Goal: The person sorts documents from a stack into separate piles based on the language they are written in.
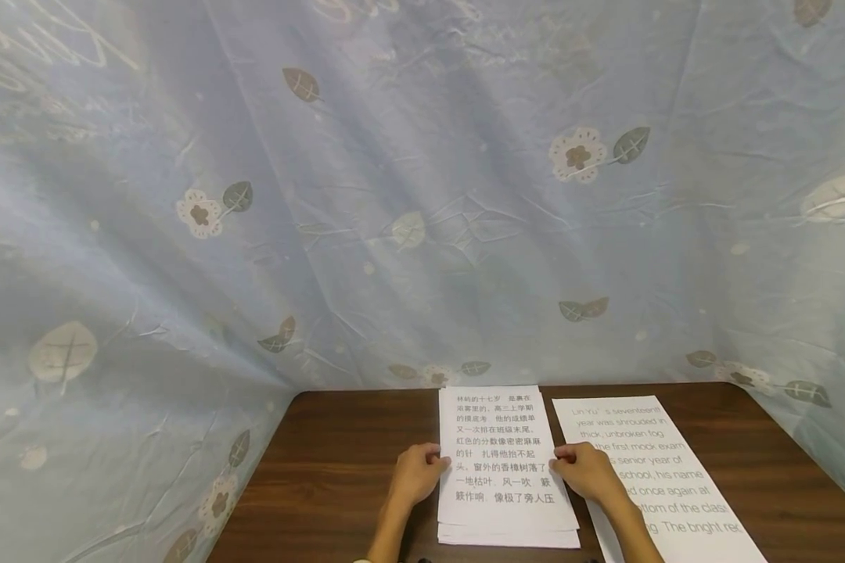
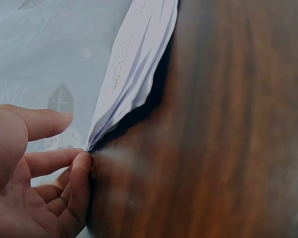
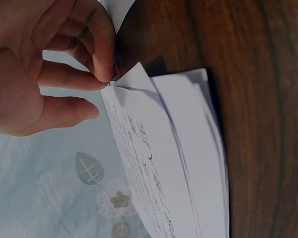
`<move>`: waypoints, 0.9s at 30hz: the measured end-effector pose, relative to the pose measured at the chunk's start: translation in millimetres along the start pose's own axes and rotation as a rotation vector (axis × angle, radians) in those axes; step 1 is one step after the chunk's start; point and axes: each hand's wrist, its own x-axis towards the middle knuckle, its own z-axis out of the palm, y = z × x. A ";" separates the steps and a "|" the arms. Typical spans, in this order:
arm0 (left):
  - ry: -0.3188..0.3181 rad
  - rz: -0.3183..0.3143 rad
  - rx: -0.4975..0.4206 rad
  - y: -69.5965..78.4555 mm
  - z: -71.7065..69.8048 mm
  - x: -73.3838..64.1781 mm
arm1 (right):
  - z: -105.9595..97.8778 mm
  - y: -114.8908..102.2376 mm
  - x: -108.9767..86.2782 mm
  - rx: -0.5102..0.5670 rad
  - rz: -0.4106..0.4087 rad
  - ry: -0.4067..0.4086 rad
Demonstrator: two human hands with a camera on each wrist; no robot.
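Observation:
A stack of white paper sheets point(image 1: 496, 512) printed with large Chinese characters lies between the two hands in the head view. Its layers are slightly uneven, with lower sheets showing at the near edge. My left hand point(image 1: 417, 471) touches the stack's left edge with its fingertips. In the left wrist view the thumb point(image 2: 52, 124) stands apart from the paper. On the opposite side, the fingertips of my right hand point(image 1: 591, 471) meet the right edge. A corner of the upper sheets point(image 3: 139, 79) lifts there in the right wrist view, and the sheets below are fanned.
To the right lies a white paper point(image 1: 676, 469) with large English print, partly covered by the right forearm. Both rest on a dark brown wooden table point(image 1: 338, 469). A pale blue cloth point(image 1: 422, 195) with leaves and flowers hangs behind and at the sides.

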 end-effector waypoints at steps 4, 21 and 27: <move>-0.004 0.006 0.005 0.4 0.2 0.0 | 0.1 -1.4 -1.5 -0.009 -0.010 0.000; -0.013 0.000 -0.006 5.2 -2.2 -0.2 | -1.6 -8.2 -6.5 0.014 -0.048 0.008; 0.014 0.003 -0.061 6.4 -1.8 -1.2 | -1.0 -9.6 -8.3 0.169 -0.028 -0.006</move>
